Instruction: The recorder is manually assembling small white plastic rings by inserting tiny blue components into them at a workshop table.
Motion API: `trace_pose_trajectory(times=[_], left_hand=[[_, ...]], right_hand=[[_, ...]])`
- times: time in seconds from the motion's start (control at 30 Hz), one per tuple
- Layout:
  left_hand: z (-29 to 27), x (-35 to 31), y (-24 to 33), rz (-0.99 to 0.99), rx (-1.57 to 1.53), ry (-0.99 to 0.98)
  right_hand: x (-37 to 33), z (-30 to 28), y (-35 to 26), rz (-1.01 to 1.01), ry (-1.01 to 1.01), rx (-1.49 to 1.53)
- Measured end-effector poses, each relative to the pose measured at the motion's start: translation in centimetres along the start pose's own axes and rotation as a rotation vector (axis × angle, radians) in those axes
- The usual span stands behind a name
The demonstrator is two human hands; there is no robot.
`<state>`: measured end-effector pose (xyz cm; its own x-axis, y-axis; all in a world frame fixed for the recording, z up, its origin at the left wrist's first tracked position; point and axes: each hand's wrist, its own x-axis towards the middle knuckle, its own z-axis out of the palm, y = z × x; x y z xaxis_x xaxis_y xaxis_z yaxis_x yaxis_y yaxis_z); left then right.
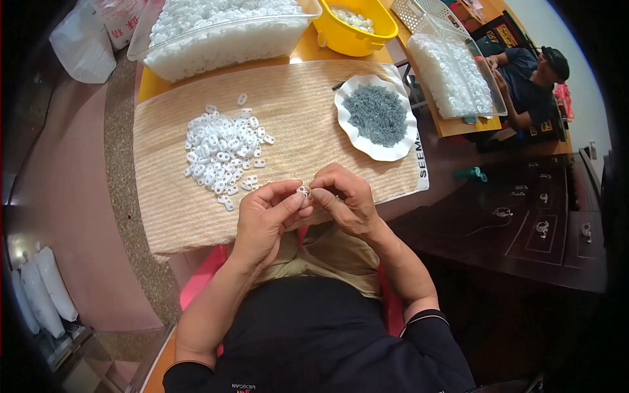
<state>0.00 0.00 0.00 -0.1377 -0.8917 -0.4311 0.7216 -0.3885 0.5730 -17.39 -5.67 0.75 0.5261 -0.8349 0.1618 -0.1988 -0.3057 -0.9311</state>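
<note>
Between the thumb and fingers of my left hand (261, 219) is a small white plastic piece with two holes (303, 190). The fingers of my right hand (348, 204) are pinched together right beside it; whatever they hold, if anything, is too small and covered to make out. Both hands meet over the near edge of the cloth-covered table. Beyond my left hand lies a loose pile of similar white two-holed pieces (223, 149). Past my right hand, a wavy-rimmed white plate (340, 105) carries a heap of tiny grey, translucent parts (377, 114).
A clear bin (223, 56) full of white pieces stands at the far left, beside a yellow basin (350, 44). Right of it, a side table bears another clear bin (452, 78); a person (534, 82) in a dark cap sits there. A dark wooden cabinet (498, 223) is to my right.
</note>
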Motion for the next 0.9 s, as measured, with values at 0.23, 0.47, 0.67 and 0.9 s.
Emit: trace_pose_trajectory(times=[0.23, 0.47, 0.67, 0.9], left_hand=[[0.11, 0.22, -0.21, 0.012, -0.001, -0.006], [0.07, 0.27, -0.29, 0.022, 0.011, 0.000], [-0.20, 0.31, -0.56, 0.055, 0.064, -0.003], [-0.16, 0.16, -0.54, 0.074, 0.110, -0.002]], right_hand=[[0.07, 0.00, -0.17, -0.006, 0.024, -0.010], [0.14, -0.01, -0.14, -0.036, 0.015, -0.043], [0.10, 0.00, -0.20, -0.007, -0.009, -0.048], [-0.06, 0.16, -0.36, 0.050, -0.020, -0.001]])
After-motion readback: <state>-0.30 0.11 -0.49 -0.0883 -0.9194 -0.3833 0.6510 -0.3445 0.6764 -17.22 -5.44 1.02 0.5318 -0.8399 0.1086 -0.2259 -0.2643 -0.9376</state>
